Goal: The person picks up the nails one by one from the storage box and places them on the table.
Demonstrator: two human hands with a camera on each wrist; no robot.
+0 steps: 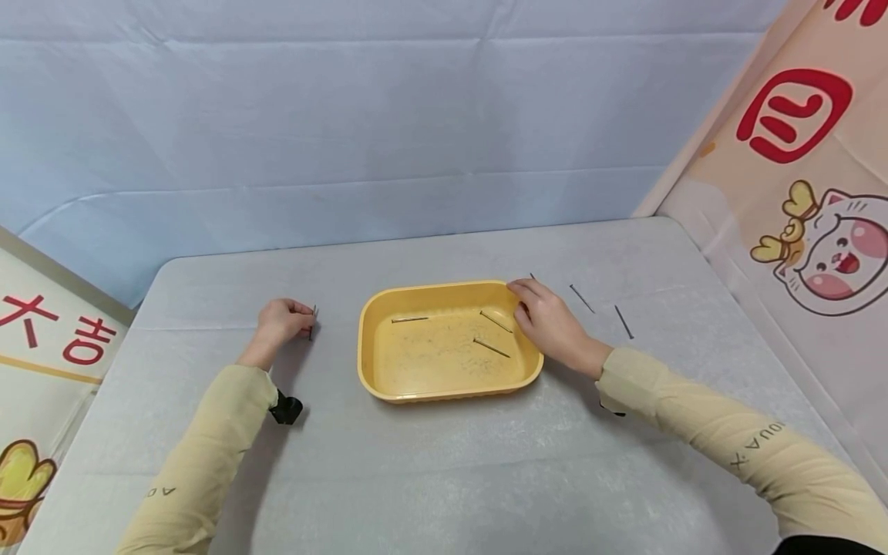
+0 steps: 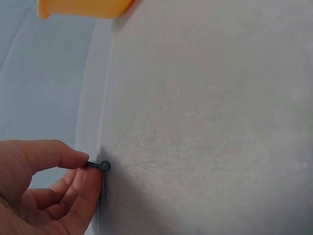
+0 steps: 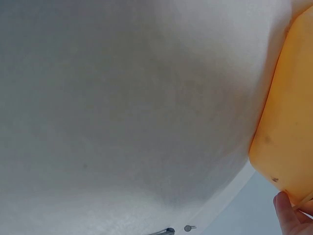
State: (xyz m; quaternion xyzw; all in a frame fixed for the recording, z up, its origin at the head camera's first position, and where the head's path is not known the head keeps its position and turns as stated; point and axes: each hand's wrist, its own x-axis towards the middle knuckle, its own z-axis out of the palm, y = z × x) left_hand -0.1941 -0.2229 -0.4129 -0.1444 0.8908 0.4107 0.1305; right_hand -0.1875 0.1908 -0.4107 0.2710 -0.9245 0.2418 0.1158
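My left hand pinches a dark nail between thumb and fingertips, over the left part of the table. In the left wrist view the round head of that nail points toward the camera. A shallow yellow plastic tray stands mid-table. Inside it lie three nails, one at the left and two toward the right. My right hand grips the tray's far right corner by the rim. The thumb presses the outer wall in the right wrist view.
To the right of the tray, loose nails lie on the grey-covered table, one near the right hand and another farther right. A third nail shows partly behind that hand. A pale cloth wall rises behind the table.
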